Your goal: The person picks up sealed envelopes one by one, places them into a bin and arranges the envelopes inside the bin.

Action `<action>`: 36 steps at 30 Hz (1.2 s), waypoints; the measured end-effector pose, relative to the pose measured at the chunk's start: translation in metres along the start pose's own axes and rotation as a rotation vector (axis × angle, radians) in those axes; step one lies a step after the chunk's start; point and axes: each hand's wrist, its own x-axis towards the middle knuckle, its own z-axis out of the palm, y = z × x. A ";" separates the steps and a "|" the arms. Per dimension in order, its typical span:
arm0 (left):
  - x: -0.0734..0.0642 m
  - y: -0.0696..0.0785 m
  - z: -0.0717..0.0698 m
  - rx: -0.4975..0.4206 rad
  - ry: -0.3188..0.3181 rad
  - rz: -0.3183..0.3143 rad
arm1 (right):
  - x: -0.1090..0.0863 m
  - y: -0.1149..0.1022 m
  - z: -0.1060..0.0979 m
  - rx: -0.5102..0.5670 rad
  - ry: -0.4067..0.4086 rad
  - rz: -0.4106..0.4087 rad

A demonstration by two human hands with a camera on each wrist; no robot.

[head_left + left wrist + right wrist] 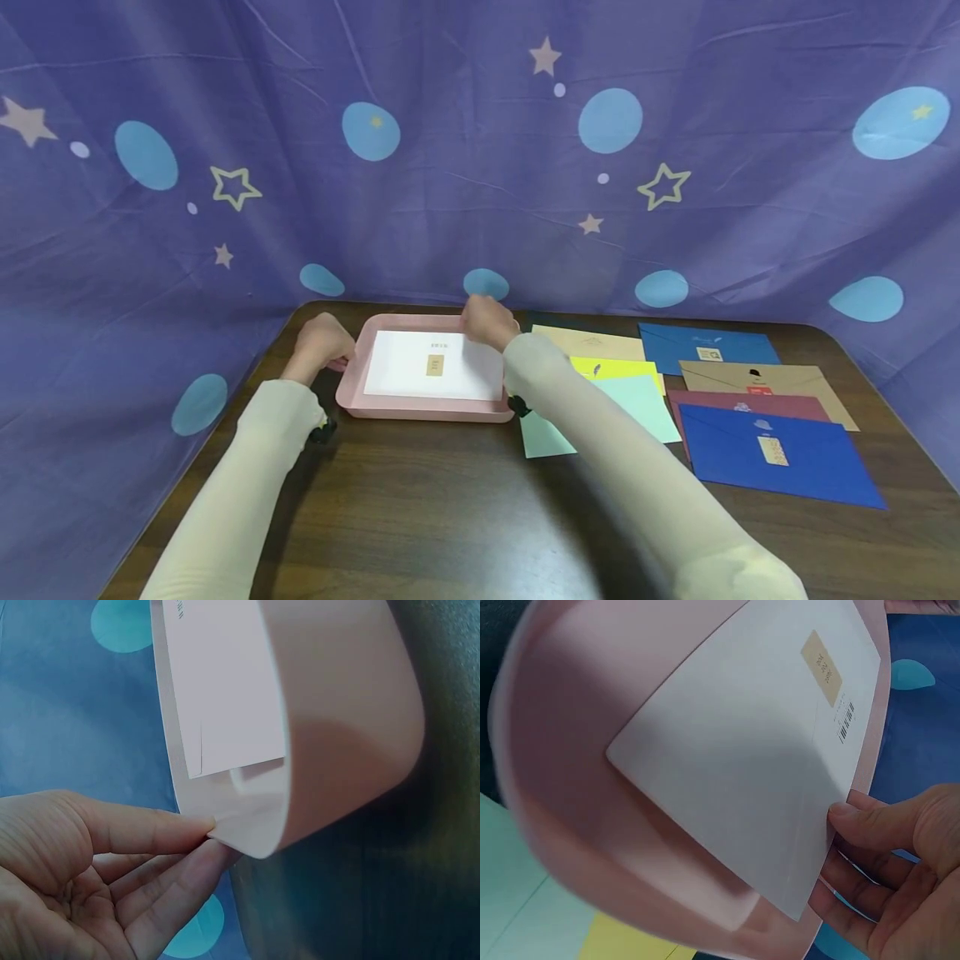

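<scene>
A white envelope (pixel 405 367) with a small tan label (pixel 435 365) lies in a shallow pink tray (pixel 420 412) near the table's back left. My left hand (pixel 322 340) pinches the tray's rim at its left end, thumb and fingers meeting on the edge in the left wrist view (pixel 187 825). At the tray's far right, my right hand (pixel 487 321) pinches the envelope's edge. In the right wrist view the thumb (pixel 855 817) presses on the envelope's face, the fingers curl below it, and its near corner stands off the tray floor.
Right of the tray, mint green (pixel 637 404), yellow (pixel 611 367) and cream (pixel 570 340) envelopes overlap, partly under my right forearm. Farther right lie blue (pixel 675 343), tan (pixel 795 385), maroon (pixel 787 406) and royal blue (pixel 735 458) envelopes. A purple patterned curtain (pixel 465 208) hangs behind the table.
</scene>
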 end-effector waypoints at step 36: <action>0.001 0.000 0.000 0.012 0.013 0.022 | -0.004 -0.001 -0.006 -0.051 0.014 -0.064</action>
